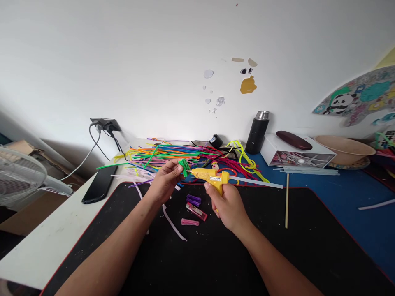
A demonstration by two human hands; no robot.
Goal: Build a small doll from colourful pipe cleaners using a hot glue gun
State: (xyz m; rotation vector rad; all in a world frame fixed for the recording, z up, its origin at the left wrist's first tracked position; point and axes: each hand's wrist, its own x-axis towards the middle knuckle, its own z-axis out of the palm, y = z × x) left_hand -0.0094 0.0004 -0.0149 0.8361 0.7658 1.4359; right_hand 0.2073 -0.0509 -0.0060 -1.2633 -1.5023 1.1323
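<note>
My right hand (228, 204) is wrapped round the handle of a yellow glue gun (202, 175), whose nozzle points left. A clear glue stick (257, 181) sticks out of its back end. Between the fingertips of my left hand (168, 179) is a small folded bundle of green pipe cleaner (184, 167), with the nozzle at its right side; whether they touch I cannot tell. Below on the black mat lie a folded purple pipe cleaner bundle (194, 200), a red lighter (196, 211) and a folded pink pipe cleaner bundle (189, 222).
A pile of coloured pipe cleaners (166, 154) lies behind my hands. A wooden stick (286, 201) rests on the black mat (296, 255). Farther back stand a black flask (258, 133), a white box (277, 150) and a bowl (344, 150). At left are a phone (99, 185) and a fan (23, 176).
</note>
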